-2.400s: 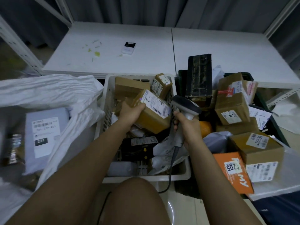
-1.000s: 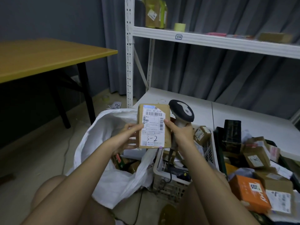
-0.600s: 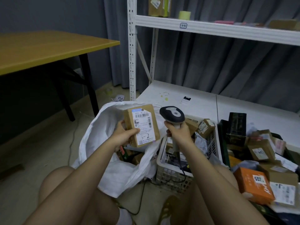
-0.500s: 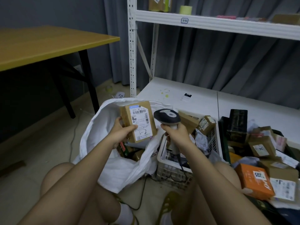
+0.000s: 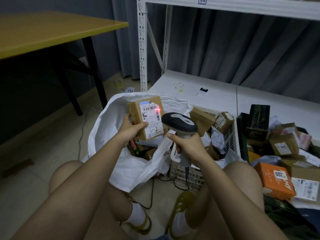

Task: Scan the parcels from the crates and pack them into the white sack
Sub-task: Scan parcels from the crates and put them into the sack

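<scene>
Lowered since half a second ago, the scanner (image 5: pixel 180 124) now throws a red line across the cardboard parcel's (image 5: pixel 147 116) barcode label at frame centre. Left hand (image 5: pixel 130 129) fingers grip the parcel above the open white sack (image 5: pixel 110 135); right hand (image 5: pixel 187 146) fingers wrap the scanner handle, over the white crate (image 5: pixel 188 174).

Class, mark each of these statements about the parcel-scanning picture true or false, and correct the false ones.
1. The left hand holds a brown parcel above the white sack. True.
2. The right hand is empty. False: it grips a barcode scanner.
3. A red scan light shows on the parcel's label. True.
4. The orange box lies inside the sack. False: it lies among the parcels on the right.
</scene>
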Demonstrator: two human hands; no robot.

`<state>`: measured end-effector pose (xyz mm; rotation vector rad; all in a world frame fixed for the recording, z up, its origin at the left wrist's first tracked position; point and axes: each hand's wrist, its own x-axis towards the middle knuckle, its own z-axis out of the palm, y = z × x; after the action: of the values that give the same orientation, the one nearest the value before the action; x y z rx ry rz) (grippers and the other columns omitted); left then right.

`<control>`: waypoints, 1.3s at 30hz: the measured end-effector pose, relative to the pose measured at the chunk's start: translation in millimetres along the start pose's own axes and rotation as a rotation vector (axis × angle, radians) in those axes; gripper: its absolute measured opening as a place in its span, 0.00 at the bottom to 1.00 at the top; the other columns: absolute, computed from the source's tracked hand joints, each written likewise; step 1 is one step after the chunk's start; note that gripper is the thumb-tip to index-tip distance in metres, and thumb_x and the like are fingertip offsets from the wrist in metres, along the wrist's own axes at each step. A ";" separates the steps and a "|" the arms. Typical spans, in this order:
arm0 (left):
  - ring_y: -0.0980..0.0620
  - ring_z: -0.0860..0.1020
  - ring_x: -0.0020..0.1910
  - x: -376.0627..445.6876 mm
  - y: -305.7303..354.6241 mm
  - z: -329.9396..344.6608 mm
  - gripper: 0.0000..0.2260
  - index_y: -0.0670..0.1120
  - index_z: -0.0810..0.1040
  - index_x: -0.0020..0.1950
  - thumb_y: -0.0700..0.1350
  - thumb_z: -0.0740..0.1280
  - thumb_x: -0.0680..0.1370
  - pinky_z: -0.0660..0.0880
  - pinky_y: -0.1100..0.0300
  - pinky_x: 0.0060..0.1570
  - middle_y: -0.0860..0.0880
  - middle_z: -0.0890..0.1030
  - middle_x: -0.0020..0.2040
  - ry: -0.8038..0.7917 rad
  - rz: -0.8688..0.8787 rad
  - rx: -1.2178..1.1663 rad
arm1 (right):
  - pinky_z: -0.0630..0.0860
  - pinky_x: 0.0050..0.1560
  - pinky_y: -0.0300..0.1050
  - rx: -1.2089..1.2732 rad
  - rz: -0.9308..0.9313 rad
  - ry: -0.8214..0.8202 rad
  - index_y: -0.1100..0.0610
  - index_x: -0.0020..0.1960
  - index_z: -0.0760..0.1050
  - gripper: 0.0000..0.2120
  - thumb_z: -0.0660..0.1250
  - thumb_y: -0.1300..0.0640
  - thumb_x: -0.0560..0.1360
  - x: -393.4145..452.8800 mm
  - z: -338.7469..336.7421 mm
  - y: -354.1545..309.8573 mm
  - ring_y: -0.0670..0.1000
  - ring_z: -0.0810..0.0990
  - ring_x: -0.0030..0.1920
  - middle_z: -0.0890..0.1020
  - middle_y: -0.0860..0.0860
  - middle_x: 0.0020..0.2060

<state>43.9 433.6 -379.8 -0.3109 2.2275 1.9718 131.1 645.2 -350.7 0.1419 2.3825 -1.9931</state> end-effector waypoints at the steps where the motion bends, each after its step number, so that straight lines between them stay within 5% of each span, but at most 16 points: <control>1: 0.46 0.77 0.60 1.4 -1.1 -0.3 0.40 0.52 0.55 0.75 0.47 0.75 0.70 0.76 0.43 0.58 0.47 0.76 0.65 -0.003 0.004 0.005 | 0.73 0.34 0.46 0.005 -0.005 0.011 0.58 0.30 0.72 0.16 0.74 0.55 0.72 -0.1 -1.1 0.1 0.51 0.72 0.25 0.74 0.55 0.22; 22: 0.45 0.75 0.61 8.2 -17.7 -8.9 0.38 0.48 0.54 0.74 0.46 0.74 0.72 0.74 0.44 0.60 0.48 0.73 0.67 0.111 -0.005 0.065 | 0.74 0.32 0.44 0.138 0.054 0.079 0.59 0.36 0.75 0.12 0.75 0.56 0.71 12.2 -4.2 4.5 0.49 0.74 0.26 0.75 0.52 0.25; 27: 0.43 0.75 0.59 20.3 -20.8 -14.6 0.33 0.48 0.55 0.64 0.52 0.74 0.71 0.76 0.44 0.57 0.44 0.70 0.65 0.270 -0.026 0.265 | 0.73 0.38 0.49 0.274 0.110 0.191 0.60 0.37 0.75 0.11 0.74 0.55 0.72 24.5 -9.8 15.1 0.53 0.72 0.26 0.74 0.55 0.25; 33: 0.47 0.72 0.51 38.9 -6.9 4.0 0.27 0.48 0.59 0.57 0.52 0.74 0.71 0.72 0.52 0.48 0.48 0.70 0.56 0.315 0.037 0.482 | 0.71 0.32 0.46 0.309 0.101 0.229 0.59 0.40 0.76 0.07 0.71 0.59 0.75 39.7 -16.7 18.5 0.52 0.71 0.25 0.73 0.54 0.26; 39: 0.39 0.67 0.63 72.6 -7.5 31.7 0.28 0.48 0.66 0.61 0.59 0.72 0.69 0.64 0.47 0.60 0.44 0.69 0.65 0.235 0.242 0.870 | 0.71 0.30 0.45 0.294 0.115 0.238 0.60 0.40 0.75 0.08 0.71 0.59 0.75 60.9 -27.0 27.8 0.52 0.71 0.25 0.73 0.54 0.25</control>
<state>-25.1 460.3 -408.9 -0.1589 3.1152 0.8846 73.9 679.6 -378.2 0.5388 2.1249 -2.3742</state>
